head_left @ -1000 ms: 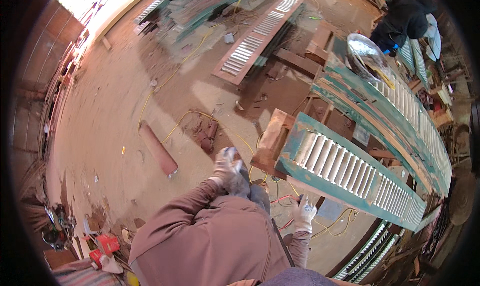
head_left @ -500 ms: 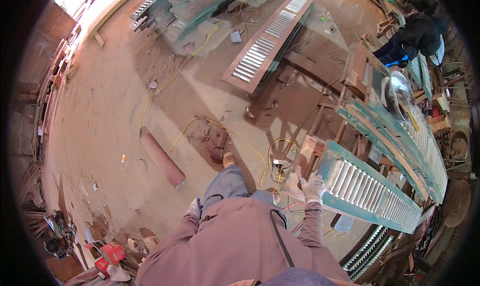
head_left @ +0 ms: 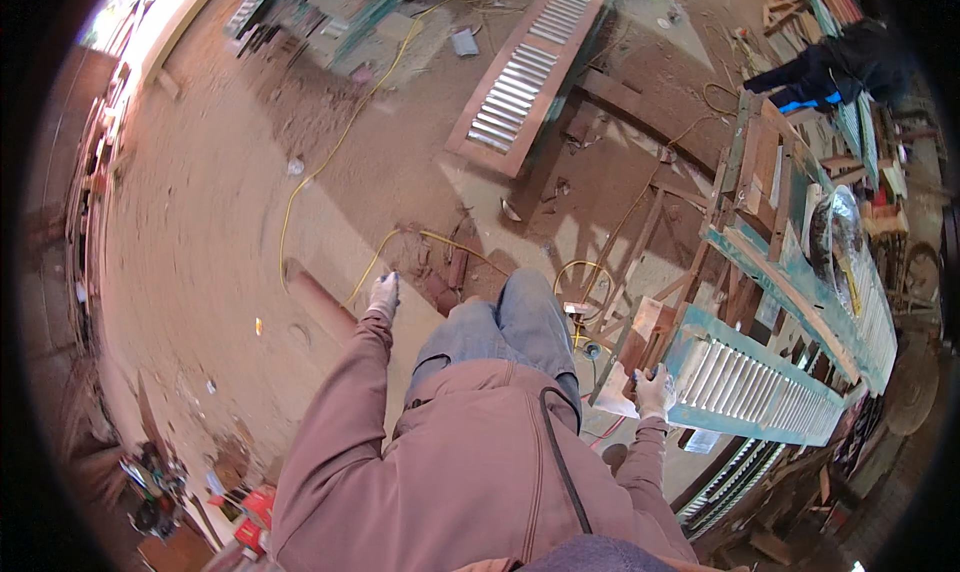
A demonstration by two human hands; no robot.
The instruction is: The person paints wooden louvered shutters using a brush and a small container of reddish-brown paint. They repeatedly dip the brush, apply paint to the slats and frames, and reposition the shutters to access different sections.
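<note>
My right hand (head_left: 655, 392), in a pale work glove with dark patches, rests on the near end of a louvered shutter (head_left: 752, 380). Its fingers look spread over the frame. Green paint covers most of this shutter, while its near end shows bare reddish-brown wood (head_left: 645, 332). Out in front of me on the left, my gloved left hand (head_left: 384, 294) hangs over the floor, apart from the shutter. How its fingers are bent is too small to make out. Just beyond it lies a brown-red roll (head_left: 322, 300), partly covered by the hand and sleeve.
A yellow cord (head_left: 350, 137) snakes over the dusty floor. Ahead lies a brown louvered shutter (head_left: 520, 77) on a support. More green shutters (head_left: 800, 282) lean at the right, near a person in dark clothes (head_left: 840, 72). Red boxes (head_left: 255, 517) sit at lower left.
My left hand has swung forward and up from beside my hip, toward the roll. My right hand stays at the shutter's end. My legs and the view have shifted.
</note>
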